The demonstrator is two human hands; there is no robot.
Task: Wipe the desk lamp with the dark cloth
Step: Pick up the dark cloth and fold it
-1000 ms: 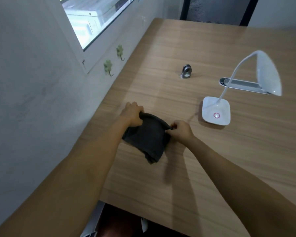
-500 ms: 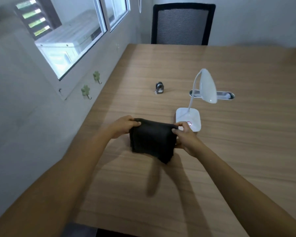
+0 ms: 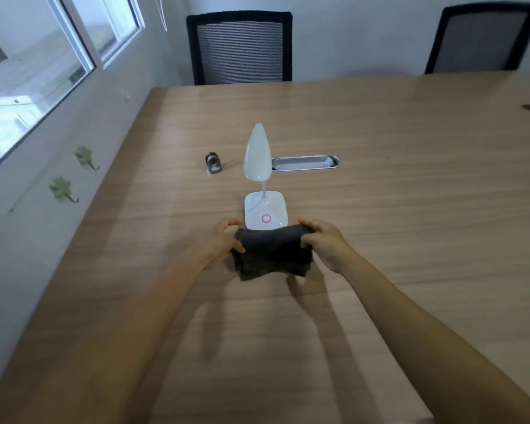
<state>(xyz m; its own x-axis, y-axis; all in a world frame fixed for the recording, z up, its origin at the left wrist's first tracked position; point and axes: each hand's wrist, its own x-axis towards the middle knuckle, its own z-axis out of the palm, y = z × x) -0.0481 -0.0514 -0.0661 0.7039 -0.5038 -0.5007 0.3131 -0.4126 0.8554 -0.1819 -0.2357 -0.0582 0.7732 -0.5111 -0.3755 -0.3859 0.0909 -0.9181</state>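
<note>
The left hand (image 3: 224, 240) grips the left edge of the dark cloth (image 3: 273, 252), fingers curled over the top and thumb pressed on the near face; the right hand (image 3: 325, 243) pinches the opposite edge the same way. Between them the folded cloth hangs stretched just above the wooden table (image 3: 410, 209), its upper edge covering the near rim of the desk lamp (image 3: 265, 209). The lamp's white square base carries a pink ring, and its slim head leans toward the camera. Behind it lie a small metal clip-like object (image 3: 213, 162) and an oval cable grommet (image 3: 305, 162). Two mesh chairs (image 3: 240, 47) stand at the far edge.
</note>
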